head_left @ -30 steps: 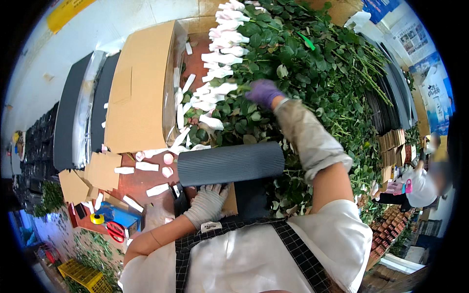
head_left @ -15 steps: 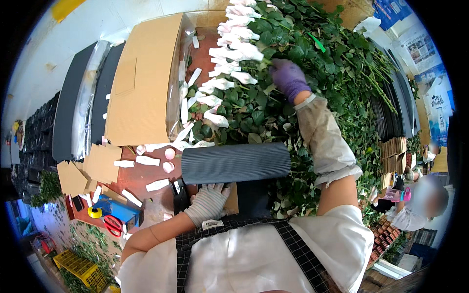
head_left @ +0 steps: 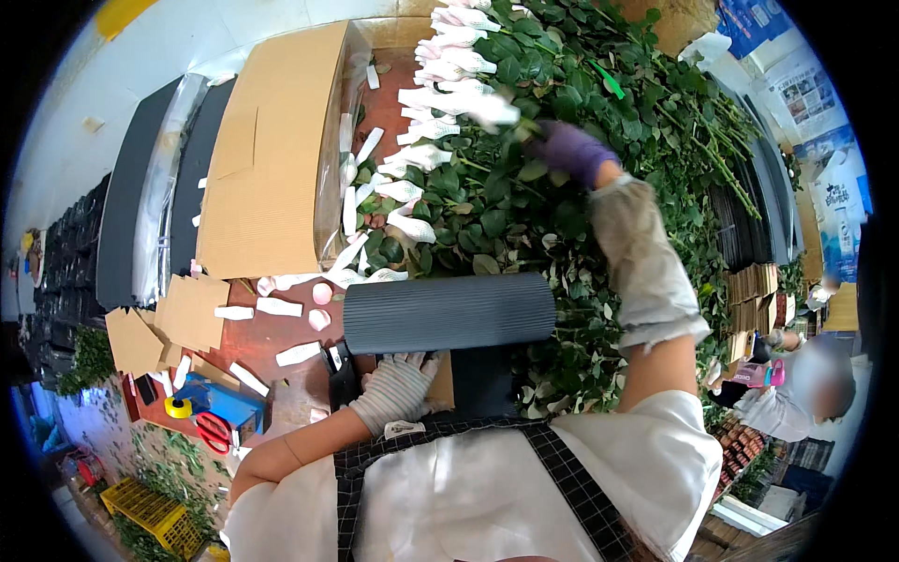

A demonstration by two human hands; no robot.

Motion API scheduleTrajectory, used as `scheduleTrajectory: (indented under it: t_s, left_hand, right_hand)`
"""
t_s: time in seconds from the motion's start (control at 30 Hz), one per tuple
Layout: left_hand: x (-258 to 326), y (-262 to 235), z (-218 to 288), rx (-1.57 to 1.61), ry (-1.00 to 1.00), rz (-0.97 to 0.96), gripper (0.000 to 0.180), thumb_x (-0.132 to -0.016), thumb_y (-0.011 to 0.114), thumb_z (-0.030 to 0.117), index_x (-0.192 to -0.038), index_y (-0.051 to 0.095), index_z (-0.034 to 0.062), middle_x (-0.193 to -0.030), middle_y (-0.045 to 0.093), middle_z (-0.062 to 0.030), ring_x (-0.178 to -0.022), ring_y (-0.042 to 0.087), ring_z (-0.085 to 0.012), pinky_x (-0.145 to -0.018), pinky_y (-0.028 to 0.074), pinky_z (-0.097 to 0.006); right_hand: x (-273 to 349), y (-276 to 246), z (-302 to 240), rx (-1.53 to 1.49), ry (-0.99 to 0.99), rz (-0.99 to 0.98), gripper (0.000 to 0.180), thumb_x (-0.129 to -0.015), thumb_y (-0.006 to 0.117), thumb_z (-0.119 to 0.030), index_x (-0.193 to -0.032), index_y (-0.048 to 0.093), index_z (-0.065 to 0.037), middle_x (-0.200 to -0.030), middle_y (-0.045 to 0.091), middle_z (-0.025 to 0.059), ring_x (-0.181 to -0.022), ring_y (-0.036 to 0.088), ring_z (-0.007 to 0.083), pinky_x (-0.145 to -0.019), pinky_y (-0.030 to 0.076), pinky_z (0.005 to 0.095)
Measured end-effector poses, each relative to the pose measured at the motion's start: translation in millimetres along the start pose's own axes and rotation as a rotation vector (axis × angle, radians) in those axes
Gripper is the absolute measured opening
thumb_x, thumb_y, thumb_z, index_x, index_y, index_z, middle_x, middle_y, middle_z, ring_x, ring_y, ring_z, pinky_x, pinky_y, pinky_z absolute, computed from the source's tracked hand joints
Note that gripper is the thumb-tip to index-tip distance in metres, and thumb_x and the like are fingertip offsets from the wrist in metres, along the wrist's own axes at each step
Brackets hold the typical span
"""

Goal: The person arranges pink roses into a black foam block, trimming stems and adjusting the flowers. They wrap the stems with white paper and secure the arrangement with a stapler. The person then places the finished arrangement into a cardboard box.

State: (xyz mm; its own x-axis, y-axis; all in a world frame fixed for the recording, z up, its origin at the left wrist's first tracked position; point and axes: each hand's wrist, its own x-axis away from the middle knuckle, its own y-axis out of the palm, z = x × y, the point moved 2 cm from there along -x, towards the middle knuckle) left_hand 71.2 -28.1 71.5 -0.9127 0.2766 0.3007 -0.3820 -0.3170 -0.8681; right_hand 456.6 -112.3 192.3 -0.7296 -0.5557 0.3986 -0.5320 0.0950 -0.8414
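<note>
My right hand (head_left: 569, 150), in a purple glove and blurred by motion, grips a rose by its stem just below the bud. The rose's bud (head_left: 494, 110) wears a white net sleeve and points left, above a pile of leafy roses (head_left: 496, 201). Lower down, my left hand (head_left: 398, 386) in a striped glove lies with fingers stretched out on a brown cardboard piece (head_left: 440, 382). Its fingertips reach the near edge of a dark corrugated roll (head_left: 449, 314), which partly hides them.
A large cardboard box (head_left: 276, 150) stands left of the roses. Loose white sleeves (head_left: 279, 307) and pink petals lie on the red table. Red scissors (head_left: 213, 433) and a blue box (head_left: 220, 403) sit at its left corner. Another person (head_left: 782, 403) is at far right.
My right hand has moved right and slightly nearer, drawing the sleeved rose out from the row of buds. My left hand stays by the roll.
</note>
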Motion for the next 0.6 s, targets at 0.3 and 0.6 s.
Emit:
scheduleTrajectory:
  t_s: [0.3,0.6]
  left_hand:
    - [4,-5,1,0.015,-0.019,-0.014,0.094,-0.073,0.065,0.056,-0.142,0.031,0.0017,-0.138,0.036,-0.0230,-0.130,0.031,-0.0402,-0.107,0.022,-0.053]
    - [2,-7,-1,0.035,-0.031,-0.074,0.093,-0.075,0.064,0.054,-0.143,0.028,0.0011,-0.141,0.034,-0.0232,-0.133,0.027,-0.0391,-0.109,0.018,-0.052]
  right_hand:
    - [51,-45,-68,-0.053,-0.125,0.292,0.027,-0.081,0.066,-0.022,-0.099,0.064,-0.002,-0.087,0.068,0.0122,-0.075,0.066,0.0209,-0.068,0.053,0.0347]
    - [-38,84,-51,0.367,-0.010,-0.144,0.047,-0.079,0.063,-0.034,-0.112,0.060,0.001,-0.115,0.059,0.0237,-0.103,0.060,0.0359,-0.089,0.048,0.0434]
